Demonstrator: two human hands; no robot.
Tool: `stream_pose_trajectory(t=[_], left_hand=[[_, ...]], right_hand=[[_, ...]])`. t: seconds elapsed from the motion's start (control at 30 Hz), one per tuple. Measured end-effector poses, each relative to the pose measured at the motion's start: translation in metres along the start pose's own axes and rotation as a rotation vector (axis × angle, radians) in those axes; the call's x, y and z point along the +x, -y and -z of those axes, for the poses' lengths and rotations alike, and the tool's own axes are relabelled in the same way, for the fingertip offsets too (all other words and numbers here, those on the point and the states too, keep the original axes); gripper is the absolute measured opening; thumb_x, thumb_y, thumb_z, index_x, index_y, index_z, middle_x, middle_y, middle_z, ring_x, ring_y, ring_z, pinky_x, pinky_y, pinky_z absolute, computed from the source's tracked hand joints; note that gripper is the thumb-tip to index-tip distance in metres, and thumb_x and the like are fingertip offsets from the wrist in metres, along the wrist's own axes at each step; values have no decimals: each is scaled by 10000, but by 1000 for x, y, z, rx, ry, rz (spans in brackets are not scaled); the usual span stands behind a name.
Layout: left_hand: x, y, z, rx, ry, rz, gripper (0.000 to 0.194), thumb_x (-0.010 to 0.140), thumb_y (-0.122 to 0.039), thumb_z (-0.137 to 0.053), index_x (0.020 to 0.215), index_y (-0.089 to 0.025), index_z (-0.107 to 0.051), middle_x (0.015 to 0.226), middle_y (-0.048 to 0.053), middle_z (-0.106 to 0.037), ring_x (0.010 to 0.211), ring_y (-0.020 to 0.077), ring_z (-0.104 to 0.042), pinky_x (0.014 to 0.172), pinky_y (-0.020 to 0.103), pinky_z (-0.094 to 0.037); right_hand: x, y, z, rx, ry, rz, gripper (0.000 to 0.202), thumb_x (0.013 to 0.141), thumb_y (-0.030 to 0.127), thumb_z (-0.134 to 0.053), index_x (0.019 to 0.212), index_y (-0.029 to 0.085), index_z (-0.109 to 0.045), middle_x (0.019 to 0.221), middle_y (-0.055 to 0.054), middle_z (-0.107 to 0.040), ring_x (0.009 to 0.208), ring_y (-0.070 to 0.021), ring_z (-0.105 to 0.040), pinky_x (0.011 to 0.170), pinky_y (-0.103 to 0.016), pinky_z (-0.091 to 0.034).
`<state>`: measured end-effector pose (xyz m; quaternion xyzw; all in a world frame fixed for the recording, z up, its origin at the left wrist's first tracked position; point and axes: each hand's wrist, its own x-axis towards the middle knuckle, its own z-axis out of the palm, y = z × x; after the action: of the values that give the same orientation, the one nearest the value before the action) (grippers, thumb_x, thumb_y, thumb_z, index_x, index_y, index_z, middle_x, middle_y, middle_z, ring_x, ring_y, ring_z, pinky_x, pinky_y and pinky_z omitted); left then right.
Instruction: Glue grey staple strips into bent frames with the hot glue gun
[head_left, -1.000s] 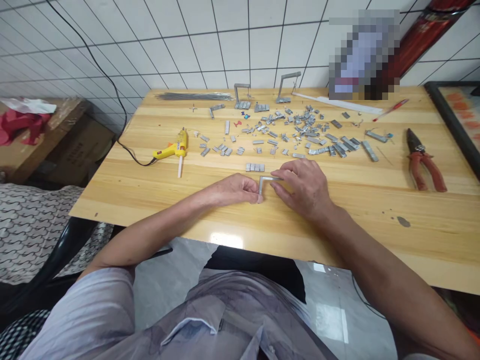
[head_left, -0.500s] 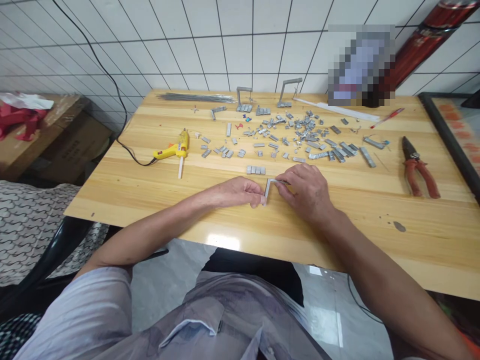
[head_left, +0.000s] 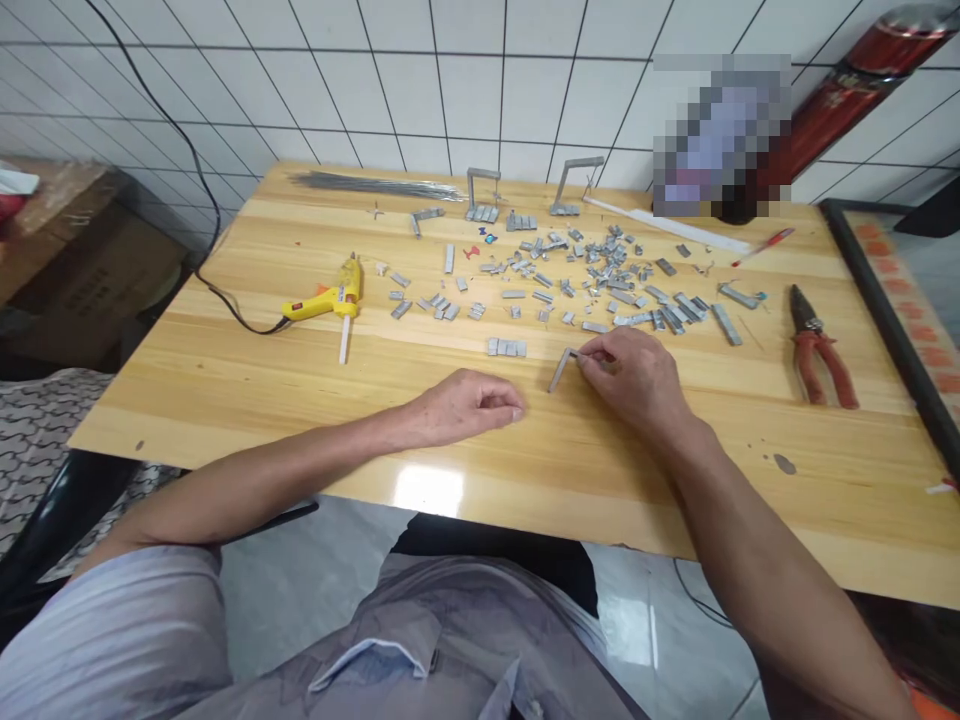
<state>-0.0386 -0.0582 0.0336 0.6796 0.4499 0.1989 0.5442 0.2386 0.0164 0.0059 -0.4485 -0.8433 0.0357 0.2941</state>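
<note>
Between the thumb and fingers of my right hand (head_left: pixel 634 375) is one end of a grey L-shaped bracket (head_left: pixel 559 372), its other arm slanting down toward the tabletop. My left hand (head_left: pixel 476 405) rests on the wooden table (head_left: pixel 300 400), fingers curled together, apart from the bracket; nothing shows in it. Just beyond the hands lies a short row of joined grey blocks (head_left: pixel 507 347). Many loose grey pieces (head_left: pixel 615 262) are scattered behind it.
A yellow glue gun (head_left: pixel 330 300) with its cord lies left, red-handled pliers (head_left: pixel 817 350) right. Along the back are thin metal rods (head_left: pixel 375 186), two standing grey frames (head_left: pixel 481 195), a white strip (head_left: pixel 675 226) and a red pen (head_left: pixel 763 247). A red cylinder (head_left: pixel 840 110) leans at the wall.
My left hand has let go of the bracket and drawn back a little to the left. My right hand has shifted slightly right, still holding the bracket, which now tilts more.
</note>
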Motion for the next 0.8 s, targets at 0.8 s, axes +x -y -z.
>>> stream_pose_trajectory(t=[0.8], left_hand=[[-8, 20, -7, 595, -260, -599, 223, 1065, -214, -505, 1179, -184, -694, 942, 57, -758, 808, 125, -710, 745, 227, -557]], right_hand=[[-7, 46, -9, 103, 186, 265, 126, 1010, 243, -637, 955, 222, -749, 868, -65, -727, 809, -212, -629, 731, -360, -424]])
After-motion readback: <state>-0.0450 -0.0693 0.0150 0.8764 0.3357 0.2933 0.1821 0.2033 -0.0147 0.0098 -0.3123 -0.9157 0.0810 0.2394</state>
